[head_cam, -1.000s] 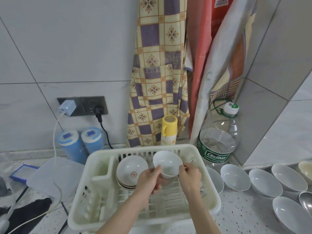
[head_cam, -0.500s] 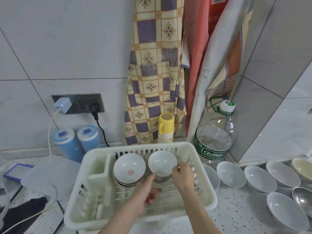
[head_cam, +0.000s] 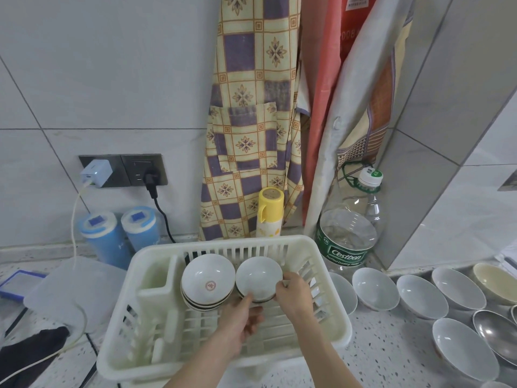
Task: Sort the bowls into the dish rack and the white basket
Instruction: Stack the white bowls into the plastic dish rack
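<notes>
Where hands (head_cam: pixel 293 294) meet: basket (head_cam: pixel 330 289), seemingly two bowl stacks (head_cam: pixel 207 284).
</notes>
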`<action>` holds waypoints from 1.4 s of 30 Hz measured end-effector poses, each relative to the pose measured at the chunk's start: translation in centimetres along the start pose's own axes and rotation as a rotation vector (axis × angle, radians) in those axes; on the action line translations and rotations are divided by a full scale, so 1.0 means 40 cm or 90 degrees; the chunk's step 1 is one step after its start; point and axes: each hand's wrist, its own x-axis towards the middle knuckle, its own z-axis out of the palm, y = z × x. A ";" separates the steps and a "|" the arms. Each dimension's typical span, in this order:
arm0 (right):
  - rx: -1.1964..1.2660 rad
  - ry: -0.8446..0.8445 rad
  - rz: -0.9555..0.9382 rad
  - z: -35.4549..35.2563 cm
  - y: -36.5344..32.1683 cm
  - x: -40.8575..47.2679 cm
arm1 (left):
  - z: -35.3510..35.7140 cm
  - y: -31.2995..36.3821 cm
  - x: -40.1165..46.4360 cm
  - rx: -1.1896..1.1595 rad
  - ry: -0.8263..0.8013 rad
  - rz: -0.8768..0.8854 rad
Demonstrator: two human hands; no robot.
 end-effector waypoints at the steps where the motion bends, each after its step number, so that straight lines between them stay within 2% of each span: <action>1: 0.007 -0.004 0.007 -0.001 0.002 0.000 | 0.002 0.000 0.003 -0.002 0.003 0.004; 9: 0.026 -0.018 0.034 0.003 0.011 0.003 | 0.003 -0.001 0.007 0.004 0.033 -0.008; 13: -0.017 -0.046 0.074 -0.002 0.009 0.002 | 0.002 -0.005 0.007 0.030 0.052 -0.018; 24: -0.012 -0.029 0.054 0.002 0.013 0.007 | 0.007 -0.002 0.018 0.013 0.065 -0.016; 35: -0.043 0.002 0.014 0.003 0.025 0.007 | 0.017 0.008 0.024 -0.040 0.015 -0.046; 39: 0.005 0.019 0.027 0.002 0.022 0.001 | 0.020 0.035 -0.006 -0.073 -0.048 -0.106; 42: 0.054 0.041 0.049 -0.005 0.015 -0.009 | 0.014 0.047 -0.038 -0.053 -0.051 -0.126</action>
